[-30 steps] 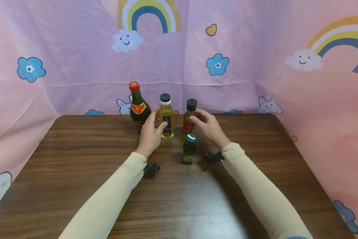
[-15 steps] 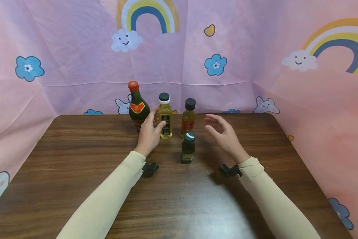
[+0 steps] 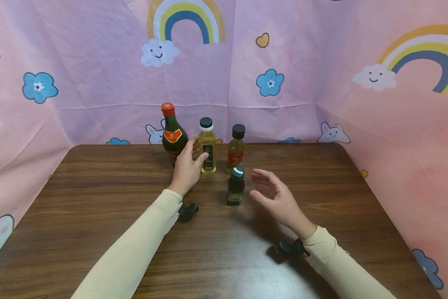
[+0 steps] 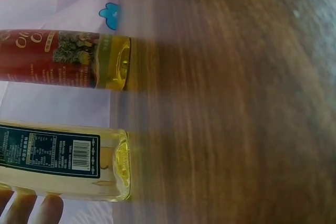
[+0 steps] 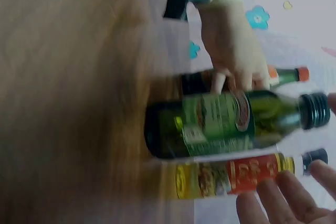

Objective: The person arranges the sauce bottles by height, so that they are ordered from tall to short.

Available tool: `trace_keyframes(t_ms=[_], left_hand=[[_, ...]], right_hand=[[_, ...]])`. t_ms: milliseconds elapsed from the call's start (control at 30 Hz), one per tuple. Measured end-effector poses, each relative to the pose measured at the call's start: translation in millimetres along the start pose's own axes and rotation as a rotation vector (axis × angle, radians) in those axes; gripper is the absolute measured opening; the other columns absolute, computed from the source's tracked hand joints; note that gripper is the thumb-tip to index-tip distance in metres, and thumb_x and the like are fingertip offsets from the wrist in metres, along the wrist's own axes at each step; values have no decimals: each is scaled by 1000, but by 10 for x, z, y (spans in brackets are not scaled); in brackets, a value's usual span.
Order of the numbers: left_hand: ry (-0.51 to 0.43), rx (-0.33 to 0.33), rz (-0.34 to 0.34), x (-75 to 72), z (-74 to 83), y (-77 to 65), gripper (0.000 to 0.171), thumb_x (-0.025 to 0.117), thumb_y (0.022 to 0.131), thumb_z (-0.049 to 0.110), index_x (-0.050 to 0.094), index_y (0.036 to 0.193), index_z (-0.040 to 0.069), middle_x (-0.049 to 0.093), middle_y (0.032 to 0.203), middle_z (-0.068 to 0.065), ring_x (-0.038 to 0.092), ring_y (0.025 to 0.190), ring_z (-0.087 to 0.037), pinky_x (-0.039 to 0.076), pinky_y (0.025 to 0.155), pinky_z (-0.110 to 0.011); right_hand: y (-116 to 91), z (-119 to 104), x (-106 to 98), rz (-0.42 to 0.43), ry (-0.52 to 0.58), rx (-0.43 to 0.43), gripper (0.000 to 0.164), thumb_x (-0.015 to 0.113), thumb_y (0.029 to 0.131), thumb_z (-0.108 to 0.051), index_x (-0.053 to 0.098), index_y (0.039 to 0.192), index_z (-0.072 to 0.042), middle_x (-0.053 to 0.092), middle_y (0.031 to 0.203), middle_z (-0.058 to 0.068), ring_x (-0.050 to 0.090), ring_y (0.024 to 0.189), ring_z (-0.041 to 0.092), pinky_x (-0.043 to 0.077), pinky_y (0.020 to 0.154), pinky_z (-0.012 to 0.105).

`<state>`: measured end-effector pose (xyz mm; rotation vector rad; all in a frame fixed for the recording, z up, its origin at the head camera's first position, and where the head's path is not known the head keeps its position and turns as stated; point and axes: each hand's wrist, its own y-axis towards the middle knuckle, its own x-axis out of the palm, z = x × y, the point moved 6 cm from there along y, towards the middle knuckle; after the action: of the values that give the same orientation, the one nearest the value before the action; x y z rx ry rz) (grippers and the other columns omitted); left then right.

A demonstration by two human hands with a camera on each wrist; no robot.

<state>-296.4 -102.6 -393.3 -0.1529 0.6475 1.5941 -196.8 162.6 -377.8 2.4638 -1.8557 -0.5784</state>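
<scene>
In the head view my left hand (image 3: 188, 168) reaches to a yellow oil bottle (image 3: 209, 165) with a dark cap, thumb at its front and fingers at its left side. The left wrist view has its fingertips (image 4: 50, 209) right at the glass of that bottle. My right hand (image 3: 278, 201) holds nothing; its fingers are spread in a loose curve to the right of a small dark green bottle (image 3: 235, 190). Just behind the green one stands an oil bottle with a red label (image 3: 235, 157) and black cap. All these bottles are upright.
A tall dark bottle with a red cap (image 3: 174, 137) stands left of the yellow one, partly hidden by my left hand. The wooden table (image 3: 108, 199) ends at a patterned pink and purple cloth (image 3: 104, 62) behind and at the sides.
My right hand has let go of the red-label bottle, drawn off to the right, then come nearer beside the green bottle. The left hand stays at the yellow oil bottle.
</scene>
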Motion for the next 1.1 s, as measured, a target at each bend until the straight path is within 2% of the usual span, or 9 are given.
trace_keyframes(t_ms=[200, 333, 467, 600, 900, 1100], left_hand=[[7, 21, 3, 7, -17, -12, 65, 67, 103, 21, 36, 159, 9, 52, 150, -19, 55, 133, -37, 48, 109, -53], [32, 25, 3, 9, -28, -8, 64, 66, 103, 22, 38, 158, 4, 52, 148, -21, 54, 134, -38, 47, 109, -54], [35, 22, -4, 8, -16, -1, 63, 66, 103, 22, 40, 157, 4, 52, 148, -19, 54, 134, -37, 47, 110, -53], [36, 20, -10, 10, -1, -1, 62, 65, 104, 23, 39, 158, 6, 53, 147, -18, 54, 135, -35, 46, 110, -53], [50, 19, -6, 11, -4, 3, 62, 65, 104, 24, 39, 158, 7, 53, 148, -18, 54, 134, -36, 48, 108, -53], [31, 8, -10, 19, -21, -11, 62, 64, 104, 25, 39, 158, 7, 51, 149, -17, 54, 135, -36, 48, 109, -53]], right_hand=[[-32, 16, 115, 8, 4, 17, 58, 75, 96, -11, 51, 148, -14, 55, 146, 16, 52, 138, 36, 46, 112, 49], [23, 32, 177, 12, -4, 34, 62, 76, 96, -14, 48, 151, -14, 54, 147, 16, 52, 138, 30, 47, 112, 45], [103, 15, 237, 15, 5, 42, 64, 76, 96, -16, 47, 153, -12, 54, 147, 10, 52, 138, 27, 46, 112, 43], [172, -26, 277, 38, 14, 22, 63, 77, 95, -14, 49, 151, -7, 57, 144, 11, 55, 136, 29, 46, 112, 46], [216, 17, 340, 82, -15, 44, 41, 76, 94, -8, 64, 133, -3, 64, 133, 15, 62, 127, 33, 52, 105, 50], [217, 43, 336, 90, -29, 33, 37, 77, 94, -8, 67, 130, -4, 66, 131, 13, 65, 123, 30, 54, 102, 49]])
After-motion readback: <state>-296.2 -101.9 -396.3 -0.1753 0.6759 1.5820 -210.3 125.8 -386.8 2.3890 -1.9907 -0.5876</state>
